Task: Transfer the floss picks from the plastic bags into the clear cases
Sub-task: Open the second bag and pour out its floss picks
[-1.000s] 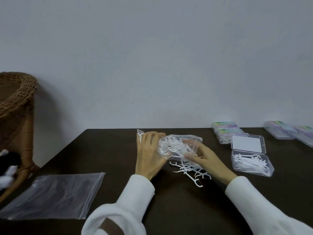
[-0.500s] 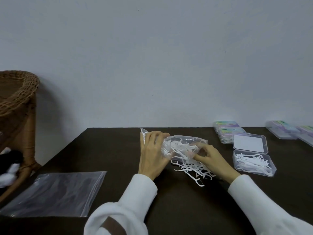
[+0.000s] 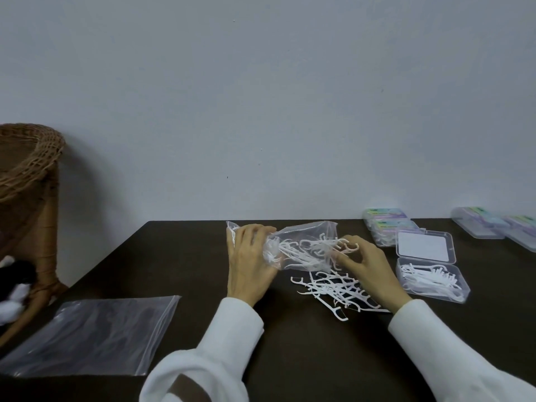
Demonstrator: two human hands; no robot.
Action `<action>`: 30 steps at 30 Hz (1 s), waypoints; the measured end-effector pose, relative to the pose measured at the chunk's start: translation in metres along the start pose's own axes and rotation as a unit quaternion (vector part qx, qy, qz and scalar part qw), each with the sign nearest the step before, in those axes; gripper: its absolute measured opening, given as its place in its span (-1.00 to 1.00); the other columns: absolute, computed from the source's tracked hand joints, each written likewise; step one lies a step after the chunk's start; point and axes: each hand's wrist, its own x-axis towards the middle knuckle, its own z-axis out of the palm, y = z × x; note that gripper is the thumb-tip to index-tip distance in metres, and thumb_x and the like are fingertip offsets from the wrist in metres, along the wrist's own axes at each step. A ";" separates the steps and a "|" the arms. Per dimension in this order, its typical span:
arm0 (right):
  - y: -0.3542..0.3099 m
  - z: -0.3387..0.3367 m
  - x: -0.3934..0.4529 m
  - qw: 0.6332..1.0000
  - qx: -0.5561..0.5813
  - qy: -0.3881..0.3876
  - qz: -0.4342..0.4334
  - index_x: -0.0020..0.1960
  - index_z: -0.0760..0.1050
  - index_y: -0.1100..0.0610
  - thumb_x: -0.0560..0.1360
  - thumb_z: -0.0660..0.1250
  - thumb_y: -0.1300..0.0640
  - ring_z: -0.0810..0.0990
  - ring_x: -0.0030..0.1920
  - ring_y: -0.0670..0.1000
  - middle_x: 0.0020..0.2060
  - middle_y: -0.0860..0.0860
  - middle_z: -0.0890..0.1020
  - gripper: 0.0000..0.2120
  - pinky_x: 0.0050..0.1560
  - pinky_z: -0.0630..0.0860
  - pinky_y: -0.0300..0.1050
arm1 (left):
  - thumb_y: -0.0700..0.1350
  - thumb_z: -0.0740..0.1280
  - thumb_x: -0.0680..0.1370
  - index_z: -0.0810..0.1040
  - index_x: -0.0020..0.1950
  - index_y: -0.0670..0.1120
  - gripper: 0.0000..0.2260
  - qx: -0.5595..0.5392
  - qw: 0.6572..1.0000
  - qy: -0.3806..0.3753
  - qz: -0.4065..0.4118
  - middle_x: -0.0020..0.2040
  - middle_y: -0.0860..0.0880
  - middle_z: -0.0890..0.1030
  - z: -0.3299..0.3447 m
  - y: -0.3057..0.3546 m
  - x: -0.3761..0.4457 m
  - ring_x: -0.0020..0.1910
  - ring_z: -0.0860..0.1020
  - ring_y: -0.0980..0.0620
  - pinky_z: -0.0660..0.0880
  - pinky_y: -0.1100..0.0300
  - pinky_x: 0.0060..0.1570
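My left hand (image 3: pixel 251 262) grips the bunched end of a clear plastic bag (image 3: pixel 304 236) that still holds several white floss picks, lifted just above the dark table (image 3: pixel 188 256). At the bag's open mouth my right hand (image 3: pixel 367 266) pinches floss picks between thumb and fingers. A loose pile of floss picks (image 3: pixel 333 288) lies on the table under the bag. To the right an open clear case (image 3: pixel 432 278) holds several picks, its lid (image 3: pixel 425 246) folded back.
An empty zip bag (image 3: pixel 95 332) lies flat at the front left. Closed cases with coloured labels stand at the back right (image 3: pixel 383 220) and far right (image 3: pixel 493 226). A wicker chair (image 3: pixel 29 175) stands off the table's left edge.
My left hand has kept its grip on the bag and raised its end slightly. My right hand has drawn back to the bag's mouth, pulling picks out. The pile on the table has grown.
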 end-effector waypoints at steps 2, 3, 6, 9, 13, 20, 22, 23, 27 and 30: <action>0.001 -0.001 0.000 1.000 -0.028 -0.012 -0.006 -0.15 0.51 -0.03 0.47 0.37 0.17 0.58 -0.26 -0.17 -0.24 -0.05 0.60 -0.89 -0.25 0.43 -0.47 | 0.09 0.39 0.34 0.55 0.13 -0.03 -0.60 0.001 1.000 0.001 -0.011 0.04 0.00 0.54 -0.002 -0.001 0.001 0.13 0.40 0.04 0.25 -0.20 0.34; 0.002 -0.001 0.000 0.999 -0.036 -0.014 -0.006 -0.13 0.53 0.01 0.47 0.37 0.17 0.58 -0.26 -0.17 -0.24 -0.05 0.60 -0.92 -0.26 0.42 -0.48 | 0.07 0.41 0.35 0.55 0.13 -0.03 -0.61 0.001 1.000 -0.001 -0.013 0.04 0.00 0.55 -0.003 -0.002 0.001 0.13 0.41 0.02 0.24 -0.20 0.35; 0.003 -0.003 0.000 0.999 -0.050 0.000 0.000 -0.11 0.53 0.04 0.48 0.37 0.17 0.58 -0.25 -0.10 -0.24 -0.03 0.59 -0.95 -0.28 0.44 -0.44 | -0.04 0.51 0.32 0.56 0.11 -0.05 -0.60 0.015 1.000 0.007 -0.024 0.04 -0.04 0.56 -0.005 -0.007 0.002 0.13 0.44 -0.03 0.29 -0.24 0.29; 0.005 -0.009 0.000 0.997 -0.074 0.006 0.001 -0.17 0.51 0.00 0.48 0.37 0.16 0.55 -0.32 -0.11 -0.31 -0.04 0.59 -0.90 -0.32 0.42 -0.42 | -0.08 0.54 0.30 0.56 0.12 -0.07 -0.58 0.038 0.997 0.016 -0.058 0.05 -0.07 0.57 -0.007 -0.012 0.006 0.13 0.48 -0.10 0.33 -0.25 0.26; 0.011 -0.013 0.001 0.993 -0.112 -0.039 0.028 -0.16 0.53 0.00 0.47 0.38 0.17 0.53 -0.25 -0.18 -0.29 -0.13 0.58 -0.91 -0.22 0.41 -0.47 | -0.07 0.54 0.33 0.55 0.17 -0.09 -0.55 0.042 0.994 0.032 -0.097 0.12 -0.10 0.56 -0.008 -0.016 0.006 0.18 0.47 -0.12 0.30 -0.22 0.31; 0.012 -0.014 0.000 0.980 -0.170 -0.100 0.023 -0.07 0.56 -0.14 0.40 0.41 0.21 0.54 -0.07 -0.24 -0.12 -0.21 0.62 -0.74 -0.01 0.39 -0.37 | -0.04 0.54 0.34 0.52 0.22 -0.10 -0.51 -0.016 0.987 0.045 -0.155 0.18 -0.10 0.53 -0.012 -0.012 0.008 0.23 0.41 -0.09 0.26 -0.15 0.35; 0.008 -0.013 -0.001 0.982 -0.166 -0.092 0.010 -0.04 0.52 -0.16 0.36 0.40 0.24 0.53 0.01 -0.24 -0.04 -0.22 0.61 -0.68 0.12 0.36 -0.31 | -0.04 0.54 0.34 0.52 0.23 -0.10 -0.50 -0.034 0.986 0.046 -0.159 0.19 -0.08 0.52 -0.011 -0.011 0.008 0.23 0.40 -0.07 0.26 -0.08 0.36; 0.005 -0.012 -0.002 0.984 -0.151 -0.091 0.006 -0.01 0.51 -0.14 0.35 0.40 0.25 0.52 0.05 -0.24 0.00 -0.21 0.60 -0.66 0.15 0.35 -0.34 | -0.05 0.54 0.35 0.51 0.24 -0.09 -0.50 -0.046 0.985 0.047 -0.161 0.19 -0.07 0.52 -0.011 -0.010 0.008 0.23 0.39 -0.05 0.26 -0.01 0.37; -0.006 -0.010 -0.002 0.995 -0.039 -0.096 -0.003 0.05 0.46 -0.06 0.41 0.42 0.23 0.49 0.12 -0.28 0.07 -0.19 0.55 -0.69 0.06 0.33 -0.53 | -0.11 0.55 0.32 0.54 0.20 -0.10 -0.53 -0.084 0.984 0.054 -0.147 0.14 -0.04 0.53 -0.010 -0.003 0.008 0.17 0.40 -0.02 0.29 0.05 0.30; -0.009 -0.007 -0.002 0.994 0.031 -0.103 0.014 0.09 0.50 -0.04 0.53 0.29 0.14 0.54 0.10 -0.23 0.10 -0.15 0.57 -0.83 0.05 0.44 -0.37 | -0.10 0.57 0.28 0.56 0.15 -0.08 -0.53 -0.095 0.986 0.050 -0.125 0.05 0.05 0.49 -0.007 0.004 0.007 0.12 0.40 0.02 0.27 0.16 0.25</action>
